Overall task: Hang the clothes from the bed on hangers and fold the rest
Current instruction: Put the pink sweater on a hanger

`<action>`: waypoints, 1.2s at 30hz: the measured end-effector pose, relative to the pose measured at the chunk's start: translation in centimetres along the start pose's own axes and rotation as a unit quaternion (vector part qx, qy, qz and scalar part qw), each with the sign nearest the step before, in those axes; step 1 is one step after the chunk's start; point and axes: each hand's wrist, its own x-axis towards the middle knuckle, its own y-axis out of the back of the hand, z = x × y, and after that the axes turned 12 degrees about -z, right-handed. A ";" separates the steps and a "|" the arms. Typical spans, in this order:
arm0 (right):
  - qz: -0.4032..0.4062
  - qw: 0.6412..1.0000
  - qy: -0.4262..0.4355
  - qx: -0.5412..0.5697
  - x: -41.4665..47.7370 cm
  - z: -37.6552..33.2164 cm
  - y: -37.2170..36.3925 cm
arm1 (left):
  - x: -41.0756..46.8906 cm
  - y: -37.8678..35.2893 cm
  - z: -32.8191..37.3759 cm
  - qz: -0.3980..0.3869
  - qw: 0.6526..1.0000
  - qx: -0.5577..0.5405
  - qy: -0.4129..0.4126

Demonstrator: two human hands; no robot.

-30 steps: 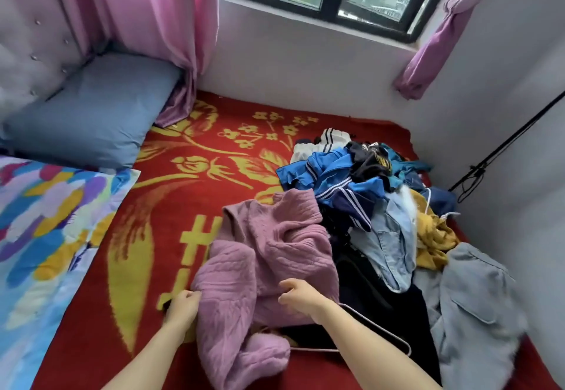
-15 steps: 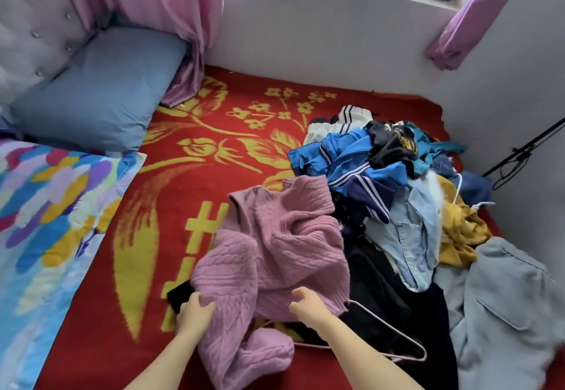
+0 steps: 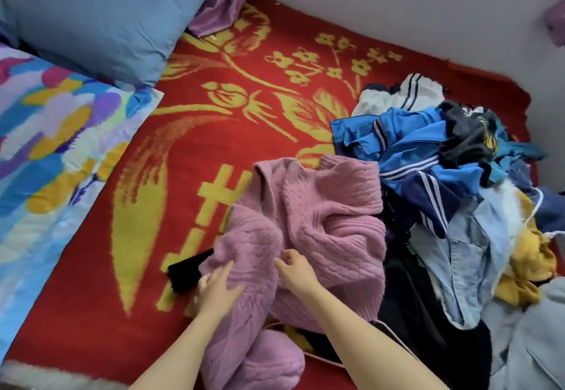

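Observation:
A pink cable-knit sweater [image 3: 321, 215] lies crumpled on the red blanket [image 3: 214, 151]. My left hand [image 3: 217, 291] rests flat on its near sleeve with the fingers straight. Beside it, my right hand [image 3: 295, 270] has curled fingers that pinch a fold at the sweater's middle. A thin pale hanger [image 3: 394, 333] sticks out from under the sweater, by my right forearm. A small black item [image 3: 186, 270] shows at the sweater's left edge. The pile to the right holds a blue striped jacket [image 3: 406, 145], denim [image 3: 470, 267], a yellow piece [image 3: 526, 276] and black cloth [image 3: 422, 313].
A blue pillow [image 3: 101, 16] and a multicoloured quilt [image 3: 46, 145] fill the left side. A white wall [image 3: 397, 7] bounds the bed at the back and right. A pink curtain end [image 3: 220, 7] hangs by the pillow. Grey clothing [image 3: 535, 343] lies at the bottom right.
The view has tilted down and the window is out of sight. My left hand moved from the sweater's edge onto its sleeve and flattened. My right hand shifted left along the sweater.

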 end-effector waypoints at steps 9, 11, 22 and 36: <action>0.025 0.995 0.002 0.094 5.7 -2.3 -0.5 | -2.7 -4.0 -3.5 -0.123 0.975 0.183 -0.008; 0.038 0.993 -0.021 0.112 6.7 -2.2 -0.7 | -2.7 -3.9 -4.3 -0.151 0.972 0.177 0.006; -0.029 0.903 -0.159 0.398 5.2 -1.2 -3.7 | -1.8 -2.0 -6.6 -0.229 0.962 0.147 0.010; 0.005 0.892 -0.062 0.448 2.6 -3.7 -4.5 | -2.8 0.5 -7.0 -0.283 0.942 0.179 -0.024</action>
